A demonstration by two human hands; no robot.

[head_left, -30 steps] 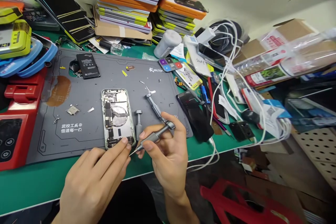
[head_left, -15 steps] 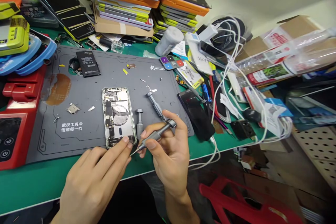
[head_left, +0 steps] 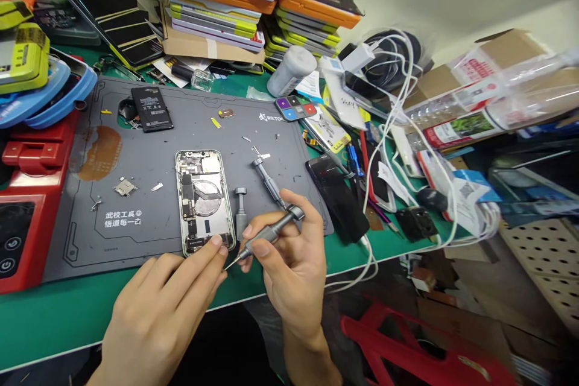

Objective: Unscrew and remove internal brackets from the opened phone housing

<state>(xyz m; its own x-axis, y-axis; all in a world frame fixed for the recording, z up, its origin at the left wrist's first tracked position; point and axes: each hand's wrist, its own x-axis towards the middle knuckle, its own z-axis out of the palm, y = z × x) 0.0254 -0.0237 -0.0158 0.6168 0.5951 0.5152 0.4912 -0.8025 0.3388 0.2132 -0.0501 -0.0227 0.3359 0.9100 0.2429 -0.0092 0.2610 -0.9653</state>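
Observation:
An opened phone lies on the grey mat, its inner parts and round coil showing. My left hand is at the phone's bottom edge, fingers stretched out and close together, the fingertips over its lower right corner; whatever lies beneath them is hidden. In my right hand is a grey screwdriver, its thin tip pointing down and left beside my left fingertips at the phone's bottom end. Two more screwdrivers lie on the mat, one upright in view and one slanted.
A black battery and small metal parts lie on the mat. To the right are a dark phone and white cables. A red device stands left; stacked cases and a grey bottle are behind.

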